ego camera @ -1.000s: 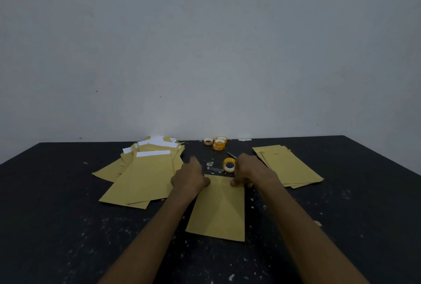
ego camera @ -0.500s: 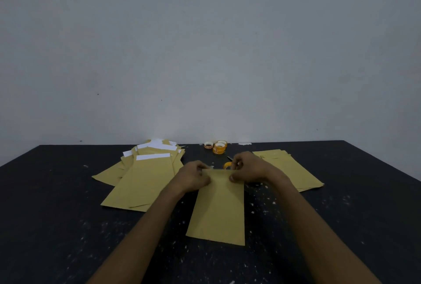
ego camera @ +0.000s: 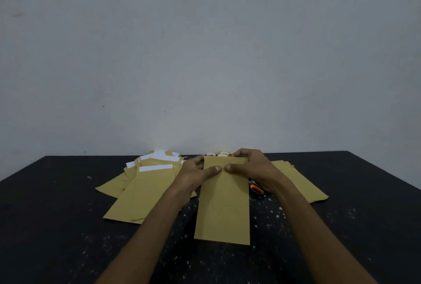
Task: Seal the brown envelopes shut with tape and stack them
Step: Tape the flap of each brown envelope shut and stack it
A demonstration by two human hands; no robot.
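Envelope [ego camera: 224, 201] now lifted, top between both hands.

Both hands [ego camera: 227, 169] have lifted the envelope's [ego camera: 224, 204] top end, thumbs now meeting on it.

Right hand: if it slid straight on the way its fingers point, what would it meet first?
The right hand points leftward across the envelope top, so it would first meet the left hand; their thumbs already look nearly touching, though depth is hard to judge.
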